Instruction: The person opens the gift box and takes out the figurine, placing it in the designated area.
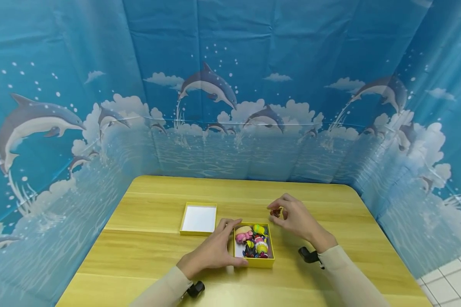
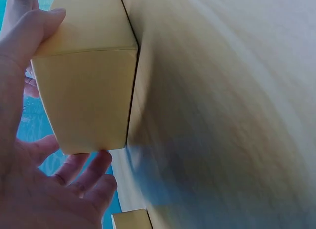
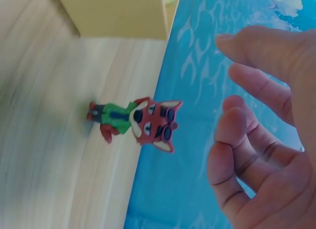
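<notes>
A yellow box (image 1: 255, 263) of small figurines stands on the table. My left hand (image 1: 213, 247) holds the box at its left side, thumb at the near corner and fingers at the far one. In the left wrist view the hand (image 2: 59, 194) spans the box wall (image 2: 89, 98). Inside lie a pink figurine (image 1: 243, 235), a green-and-yellow one (image 1: 259, 230) and several others. A fox figurine (image 3: 131, 118) in a green shirt stands upright on the table. Right beside it, my right hand (image 3: 261, 140) has its fingers loosely bent and parted, apart from the fox.
A shallow yellow lid (image 1: 199, 218) with a white inside lies left of the box. The wooden table (image 1: 146, 247) has rounded far corners. A blue dolphin curtain (image 1: 230, 157) hangs round its back and sides.
</notes>
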Motion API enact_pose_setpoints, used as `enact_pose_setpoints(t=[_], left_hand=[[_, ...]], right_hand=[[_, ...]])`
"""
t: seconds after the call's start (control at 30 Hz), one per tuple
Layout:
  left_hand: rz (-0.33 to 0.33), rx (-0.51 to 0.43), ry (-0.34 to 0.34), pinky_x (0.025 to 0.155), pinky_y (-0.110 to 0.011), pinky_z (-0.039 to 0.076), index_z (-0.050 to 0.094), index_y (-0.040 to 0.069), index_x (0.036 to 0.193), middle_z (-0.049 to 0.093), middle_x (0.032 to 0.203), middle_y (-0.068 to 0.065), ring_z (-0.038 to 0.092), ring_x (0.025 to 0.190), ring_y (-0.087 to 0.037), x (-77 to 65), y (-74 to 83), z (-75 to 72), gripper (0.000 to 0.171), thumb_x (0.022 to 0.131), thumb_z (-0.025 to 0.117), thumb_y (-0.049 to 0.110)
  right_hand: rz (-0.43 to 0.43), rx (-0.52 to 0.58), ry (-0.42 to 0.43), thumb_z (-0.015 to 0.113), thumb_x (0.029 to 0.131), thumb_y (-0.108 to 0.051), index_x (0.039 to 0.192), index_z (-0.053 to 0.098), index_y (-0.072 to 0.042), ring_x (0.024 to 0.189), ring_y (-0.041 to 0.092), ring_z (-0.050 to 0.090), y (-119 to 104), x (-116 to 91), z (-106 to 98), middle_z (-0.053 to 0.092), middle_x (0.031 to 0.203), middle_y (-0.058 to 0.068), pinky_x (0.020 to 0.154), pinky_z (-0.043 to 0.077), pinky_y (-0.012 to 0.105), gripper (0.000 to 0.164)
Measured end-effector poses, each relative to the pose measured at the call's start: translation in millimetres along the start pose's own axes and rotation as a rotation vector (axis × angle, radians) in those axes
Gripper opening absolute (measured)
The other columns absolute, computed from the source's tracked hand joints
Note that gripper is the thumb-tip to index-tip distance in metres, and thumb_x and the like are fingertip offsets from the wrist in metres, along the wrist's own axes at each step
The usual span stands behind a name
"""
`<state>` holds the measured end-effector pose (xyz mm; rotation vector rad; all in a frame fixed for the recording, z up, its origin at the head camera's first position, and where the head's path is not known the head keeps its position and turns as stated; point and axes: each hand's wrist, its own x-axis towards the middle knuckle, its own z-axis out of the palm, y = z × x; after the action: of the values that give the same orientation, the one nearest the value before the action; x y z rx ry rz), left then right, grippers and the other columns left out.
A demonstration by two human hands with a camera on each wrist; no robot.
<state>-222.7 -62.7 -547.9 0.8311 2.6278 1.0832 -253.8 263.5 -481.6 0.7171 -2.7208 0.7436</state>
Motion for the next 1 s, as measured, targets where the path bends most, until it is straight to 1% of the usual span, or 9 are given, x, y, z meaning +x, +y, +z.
enact_pose_setpoints(t=[0.1,0.17,0.33,0.5,0.6,0.7,0.8,1.0], left_hand=[[0.009,0.005,-0.006,0.126,-0.058,0.058,0.03,0.023,0.186,0.044,0.173,-0.009,0.063,0.148,-0.031,-0.2,2.4,-1.9,0.129,0.087,0.096,0.073],[0.012,0.01,-0.011,0.126,-0.057,0.058,0.029,0.023,0.186,0.044,0.173,-0.009,0.063,0.148,-0.031,-0.2,3.8,-2.7,0.129,0.087,0.096,0.073],[0.012,0.017,-0.027,0.128,-0.059,0.056,0.027,0.024,0.187,0.043,0.178,-0.009,0.06,0.154,-0.031,1.1,5.4,-3.0,0.13,0.088,0.093,0.077],[0.019,0.021,-0.03,0.129,-0.061,0.054,0.028,0.024,0.187,0.044,0.18,-0.008,0.058,0.157,-0.032,3.1,4.4,-3.1,0.129,0.089,0.092,0.078],[0.013,0.02,-0.027,0.128,-0.061,0.055,0.029,0.026,0.186,0.046,0.178,-0.006,0.059,0.156,-0.031,3.9,3.4,-2.9,0.128,0.088,0.092,0.078],[0.013,0.021,-0.027,0.128,-0.061,0.055,0.03,0.026,0.186,0.047,0.177,-0.005,0.06,0.156,-0.031,4.5,3.2,-2.7,0.128,0.087,0.093,0.079],[0.013,0.028,-0.033,0.128,-0.06,0.055,0.03,0.026,0.186,0.047,0.177,-0.005,0.06,0.156,-0.031,5.1,3.0,-2.5,0.128,0.087,0.092,0.08],[0.005,0.028,-0.044,0.128,-0.06,0.055,0.029,0.028,0.186,0.047,0.178,-0.003,0.06,0.155,-0.029,4.8,2.4,-0.4,0.128,0.087,0.09,0.082]], right_hand=[[-0.009,0.002,-0.022,0.096,0.099,-0.016,0.121,0.086,-0.017,0.074,0.0,0.05,-4.6,-1.8,-0.4,0.074,0.111,0.009,0.067,0.05,0.024,0.024],[-0.019,-0.005,-0.039,0.096,0.099,-0.017,0.122,0.086,-0.018,0.074,-0.002,0.048,-7.4,-3.1,-0.6,0.072,0.11,0.006,0.067,0.05,0.023,0.026],[-0.047,0.02,-0.091,0.094,0.101,-0.019,0.126,0.086,-0.019,0.073,-0.002,0.046,-14.9,-5.3,-1.4,0.072,0.113,0.001,0.066,0.048,0.024,0.026],[-0.072,0.03,-0.176,0.092,0.103,-0.02,0.131,0.085,-0.016,0.078,0.006,0.052,-22.7,-5.6,-0.4,0.076,0.119,0.005,0.068,0.047,0.024,0.029],[-0.076,0.025,-0.218,0.092,0.103,-0.019,0.133,0.084,-0.014,0.083,0.014,0.059,-26.6,-5.6,1.9,0.076,0.12,0.005,0.071,0.05,0.025,0.031],[-0.068,0.02,-0.239,0.092,0.104,-0.018,0.133,0.084,-0.014,0.089,0.021,0.065,-29.9,-5.8,4.9,0.076,0.12,0.005,0.074,0.053,0.025,0.031],[-0.067,0.011,-0.253,0.092,0.104,-0.02,0.134,0.084,-0.015,0.091,0.023,0.067,-31.9,-5.2,7.5,0.076,0.122,0.004,0.076,0.056,0.027,0.031],[-0.049,-0.016,-0.27,0.092,0.103,-0.02,0.132,0.083,-0.016,0.091,0.02,0.065,-32.8,-3.9,11.7,0.076,0.12,0.004,0.078,0.057,0.03,0.03]])
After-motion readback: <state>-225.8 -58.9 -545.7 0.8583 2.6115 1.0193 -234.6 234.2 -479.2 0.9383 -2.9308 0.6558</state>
